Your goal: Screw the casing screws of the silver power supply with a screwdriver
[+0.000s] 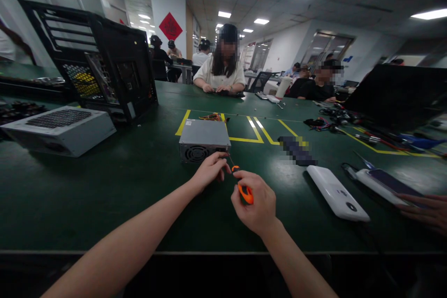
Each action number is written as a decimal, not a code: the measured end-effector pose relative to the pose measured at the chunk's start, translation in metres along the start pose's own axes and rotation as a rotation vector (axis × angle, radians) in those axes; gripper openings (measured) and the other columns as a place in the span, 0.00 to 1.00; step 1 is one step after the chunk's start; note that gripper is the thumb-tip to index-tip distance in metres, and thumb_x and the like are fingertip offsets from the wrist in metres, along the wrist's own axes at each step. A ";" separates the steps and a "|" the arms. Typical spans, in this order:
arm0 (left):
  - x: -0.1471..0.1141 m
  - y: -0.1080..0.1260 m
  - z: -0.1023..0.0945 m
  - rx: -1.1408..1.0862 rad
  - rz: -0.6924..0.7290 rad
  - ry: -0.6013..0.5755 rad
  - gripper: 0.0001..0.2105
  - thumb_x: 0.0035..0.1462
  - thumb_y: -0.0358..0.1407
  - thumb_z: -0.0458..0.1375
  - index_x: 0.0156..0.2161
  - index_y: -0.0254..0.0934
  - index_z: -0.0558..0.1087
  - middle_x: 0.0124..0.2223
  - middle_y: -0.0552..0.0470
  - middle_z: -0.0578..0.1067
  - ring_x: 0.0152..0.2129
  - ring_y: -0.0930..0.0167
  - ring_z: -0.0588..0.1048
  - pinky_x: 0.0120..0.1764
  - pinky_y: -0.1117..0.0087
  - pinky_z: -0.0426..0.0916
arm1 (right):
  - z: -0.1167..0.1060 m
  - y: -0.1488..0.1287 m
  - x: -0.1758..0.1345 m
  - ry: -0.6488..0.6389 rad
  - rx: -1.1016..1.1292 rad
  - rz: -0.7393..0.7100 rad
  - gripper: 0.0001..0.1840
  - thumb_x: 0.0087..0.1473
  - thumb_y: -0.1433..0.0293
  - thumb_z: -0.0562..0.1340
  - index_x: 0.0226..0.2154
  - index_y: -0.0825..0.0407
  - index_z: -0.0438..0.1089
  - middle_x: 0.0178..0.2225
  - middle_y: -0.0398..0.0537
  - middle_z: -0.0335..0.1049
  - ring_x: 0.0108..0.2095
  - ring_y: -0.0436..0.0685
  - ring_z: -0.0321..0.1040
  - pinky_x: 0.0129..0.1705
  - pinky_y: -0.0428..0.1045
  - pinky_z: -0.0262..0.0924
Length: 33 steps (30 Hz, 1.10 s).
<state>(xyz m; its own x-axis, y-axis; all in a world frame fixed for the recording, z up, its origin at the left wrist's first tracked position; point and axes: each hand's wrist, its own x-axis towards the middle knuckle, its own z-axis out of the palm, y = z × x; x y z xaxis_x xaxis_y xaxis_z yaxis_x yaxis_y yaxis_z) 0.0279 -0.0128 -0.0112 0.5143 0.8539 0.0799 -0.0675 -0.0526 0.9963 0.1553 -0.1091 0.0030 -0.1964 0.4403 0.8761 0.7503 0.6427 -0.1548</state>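
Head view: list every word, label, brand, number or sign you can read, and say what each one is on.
No text can be read for certain.
Red diamond sign on the pillar: a dark character or design, too blurred to read.
White label on top of the gray metal box: too small to read.
White device: small dark marks, not legible.

Screwdriver (246,194) orange with black on the handle, middle power supply (205,134) plain grey, black ringed fan grille (196,153). Left power supply (87,132) lighter grey with dark mesh panel (58,118), PC case (122,39) at left black, yellow showing through its mesh. Tabletop (70,200) dark green with yellow line markings (244,139), slab-shaped device (333,188) near right white with a dark round spot, wall sign (171,26) far left red
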 end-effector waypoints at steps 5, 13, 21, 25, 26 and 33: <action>-0.001 0.005 0.001 -0.142 -0.079 -0.015 0.17 0.55 0.44 0.51 0.43 0.33 0.67 0.27 0.53 0.70 0.14 0.81 0.65 0.17 0.80 0.56 | -0.004 -0.005 0.001 -0.100 0.020 0.041 0.09 0.48 0.76 0.59 0.32 0.51 0.60 0.33 0.48 0.70 0.32 0.54 0.68 0.34 0.51 0.63; 0.001 0.004 -0.004 -0.288 -0.139 -0.006 0.13 0.56 0.34 0.49 0.45 0.33 0.66 0.31 0.49 0.73 0.16 0.79 0.68 0.17 0.79 0.56 | 0.000 -0.002 -0.003 -0.109 0.094 0.110 0.13 0.48 0.77 0.58 0.38 0.50 0.58 0.38 0.51 0.69 0.38 0.54 0.69 0.36 0.48 0.66; 0.001 0.004 -0.003 -0.349 -0.136 -0.003 0.13 0.55 0.33 0.49 0.45 0.33 0.66 0.32 0.49 0.73 0.17 0.78 0.69 0.17 0.79 0.56 | -0.001 -0.003 -0.003 -0.081 0.088 0.094 0.12 0.48 0.77 0.58 0.36 0.51 0.59 0.37 0.51 0.69 0.37 0.54 0.69 0.36 0.48 0.66; 0.000 0.007 -0.003 -0.362 -0.147 0.000 0.13 0.55 0.33 0.50 0.45 0.33 0.66 0.31 0.49 0.73 0.16 0.78 0.69 0.17 0.79 0.56 | 0.000 -0.003 -0.002 -0.079 0.081 0.099 0.12 0.48 0.78 0.58 0.36 0.51 0.59 0.37 0.51 0.69 0.36 0.53 0.69 0.35 0.48 0.66; -0.001 0.007 -0.002 -0.362 -0.152 0.002 0.13 0.55 0.33 0.50 0.45 0.33 0.66 0.31 0.49 0.73 0.16 0.78 0.69 0.17 0.79 0.57 | 0.000 -0.003 -0.002 -0.080 0.080 0.101 0.11 0.48 0.78 0.58 0.36 0.51 0.59 0.37 0.51 0.70 0.36 0.53 0.70 0.35 0.48 0.66; -0.001 0.011 0.000 -0.412 -0.179 0.018 0.12 0.57 0.31 0.48 0.46 0.32 0.65 0.30 0.49 0.73 0.16 0.78 0.68 0.17 0.79 0.56 | -0.003 -0.004 -0.002 -0.024 0.095 0.074 0.11 0.47 0.79 0.57 0.35 0.52 0.60 0.36 0.51 0.70 0.36 0.54 0.70 0.35 0.48 0.66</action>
<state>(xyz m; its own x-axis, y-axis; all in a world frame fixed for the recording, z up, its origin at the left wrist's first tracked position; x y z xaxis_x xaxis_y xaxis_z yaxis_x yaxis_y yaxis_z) 0.0268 -0.0146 -0.0006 0.5346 0.8396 -0.0967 -0.3157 0.3045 0.8986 0.1542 -0.1145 0.0035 -0.1583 0.5028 0.8498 0.7007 0.6636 -0.2622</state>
